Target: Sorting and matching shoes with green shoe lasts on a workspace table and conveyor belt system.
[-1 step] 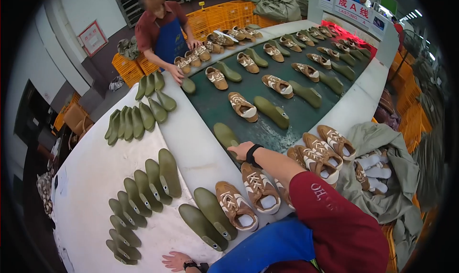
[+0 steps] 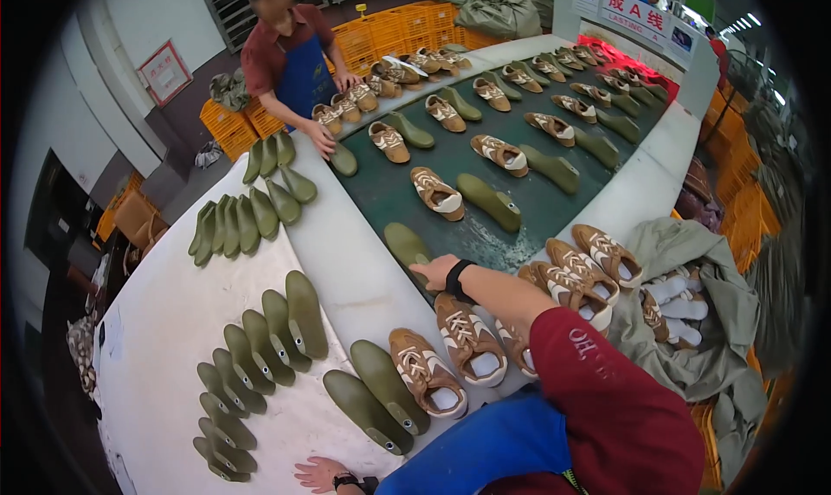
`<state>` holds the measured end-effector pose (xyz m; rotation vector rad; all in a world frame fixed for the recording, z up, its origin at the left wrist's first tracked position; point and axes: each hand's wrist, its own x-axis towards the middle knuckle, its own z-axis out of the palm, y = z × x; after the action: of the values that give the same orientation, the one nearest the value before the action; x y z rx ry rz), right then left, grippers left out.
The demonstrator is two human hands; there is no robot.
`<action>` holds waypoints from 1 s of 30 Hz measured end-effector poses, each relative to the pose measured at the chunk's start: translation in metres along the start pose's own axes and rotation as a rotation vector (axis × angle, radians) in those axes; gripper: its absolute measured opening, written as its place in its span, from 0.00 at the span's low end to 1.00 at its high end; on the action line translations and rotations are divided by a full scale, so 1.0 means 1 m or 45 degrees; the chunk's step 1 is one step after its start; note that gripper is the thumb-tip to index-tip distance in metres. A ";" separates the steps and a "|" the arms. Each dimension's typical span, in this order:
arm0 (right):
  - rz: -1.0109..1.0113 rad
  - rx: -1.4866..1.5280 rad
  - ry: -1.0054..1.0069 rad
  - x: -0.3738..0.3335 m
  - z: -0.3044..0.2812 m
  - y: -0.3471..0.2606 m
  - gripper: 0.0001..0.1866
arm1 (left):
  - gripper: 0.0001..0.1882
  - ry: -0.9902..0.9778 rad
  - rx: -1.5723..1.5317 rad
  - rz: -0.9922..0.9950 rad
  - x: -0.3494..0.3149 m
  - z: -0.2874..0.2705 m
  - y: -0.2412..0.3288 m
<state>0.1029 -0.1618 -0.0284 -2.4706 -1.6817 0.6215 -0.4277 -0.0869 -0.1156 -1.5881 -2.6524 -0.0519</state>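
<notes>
My right hand has its fingers closed on the end of a green shoe last lying at the near end of the dark green belt. Down at the bottom, my left hand rests on the white tabletop with fingers spread, holding nothing. Two green lasts lie between my hands. Beside them, along the near edge, stand brown and white sneakers with white stuffing inside. A group of several more lasts lies in a slanting row on the white cloth further left.
Pairs of sneakers and lasts cover the belt. Across it a co-worker in a blue apron touches a last with one hand. More lasts line the far left. A grey-green sack holding sneakers and orange crates stand at right.
</notes>
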 end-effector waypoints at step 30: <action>-0.064 0.129 0.107 -0.233 0.051 -0.075 0.06 | 0.32 0.159 -0.186 0.401 0.026 0.062 0.101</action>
<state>-0.0541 -0.3518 0.0121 -2.3430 -1.6342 0.5740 -0.3526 -0.0129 -0.1755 -1.9565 -2.3245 -0.3266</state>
